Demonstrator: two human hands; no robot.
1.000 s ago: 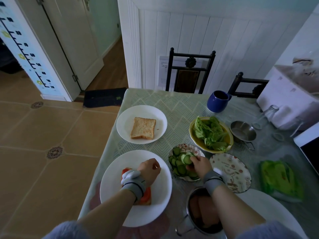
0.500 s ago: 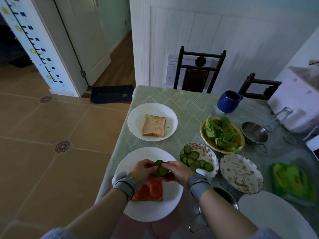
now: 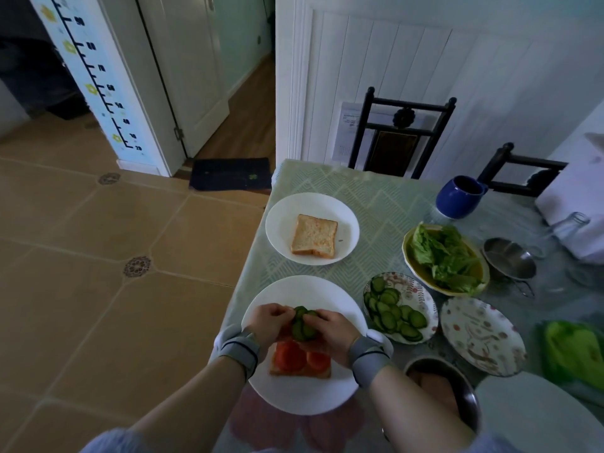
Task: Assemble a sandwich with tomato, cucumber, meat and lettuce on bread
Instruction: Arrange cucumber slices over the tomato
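**Cucumber over the bread**

Head view: your left hand (image 3: 268, 323) and right hand (image 3: 328, 331) both pinch a cluster of cucumber slices (image 3: 304, 325) between them, just above the bread (image 3: 299, 371) with tomato (image 3: 289, 356) on the plate (image 3: 346, 390). Right of your right hand sits the cucumber dish (image 3: 415, 289); lettuce (image 3: 444, 256) lies beyond it.

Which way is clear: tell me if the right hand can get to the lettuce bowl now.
Probably yes, once freed. The right hand is pinching cucumber slices over the sandwich; only the low cucumber plate lies between it and the lettuce bowl, so reaching over it looks easy.
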